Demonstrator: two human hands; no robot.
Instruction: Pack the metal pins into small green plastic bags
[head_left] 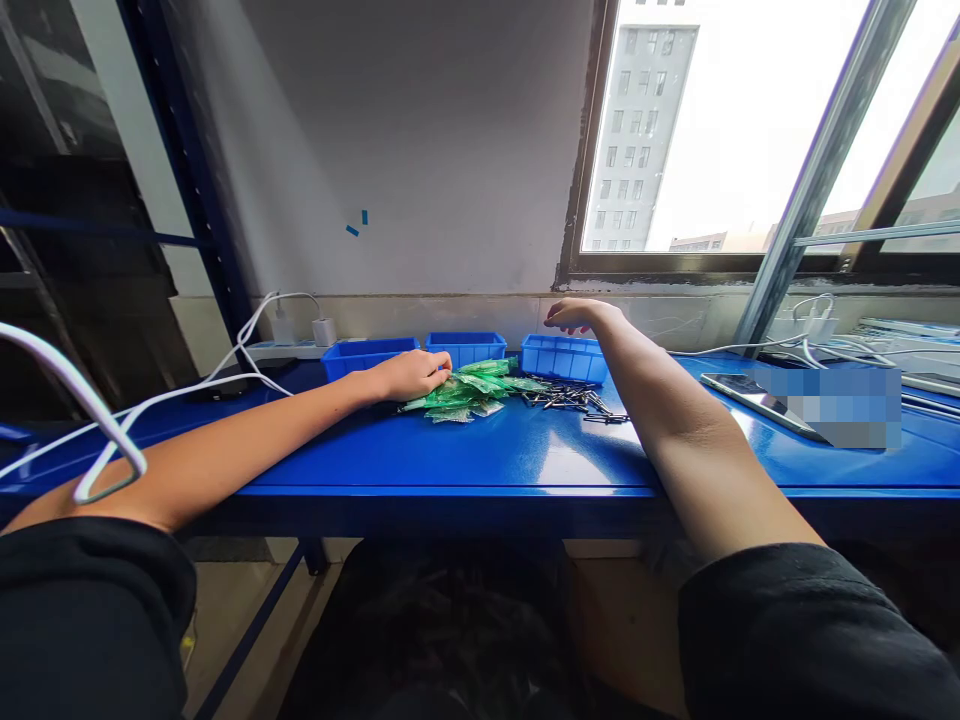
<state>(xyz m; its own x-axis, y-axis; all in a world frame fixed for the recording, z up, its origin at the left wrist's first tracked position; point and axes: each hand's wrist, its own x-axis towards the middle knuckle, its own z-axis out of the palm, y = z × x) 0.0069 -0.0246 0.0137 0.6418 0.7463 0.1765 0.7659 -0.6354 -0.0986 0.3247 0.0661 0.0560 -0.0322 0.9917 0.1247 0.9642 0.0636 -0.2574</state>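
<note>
My left hand (415, 376) is at the left edge of a pile of green-tinted clear plastic bags (480, 385). Its fingers are curled down against the bags, and whatever is between them is hidden. Over the right blue bin (564, 360) hangs my right hand (583, 314), wrist bent, fingers drooping and apart, with nothing visible in them. Dark metal screw-like pieces (566, 396) lie loose in front of that bin, to the right of the bags. Two more bins, a middle blue bin (466, 347) and a left blue bin (367, 355), stand behind the bags and my left hand.
The glossy blue table (450, 460) runs up to a wall. A tablet-like device (765, 405) lies at the right, partly blurred out. White cables (247, 345) cross the left side, with a charger (323, 331) behind. A metal post (795, 220) rises at the right.
</note>
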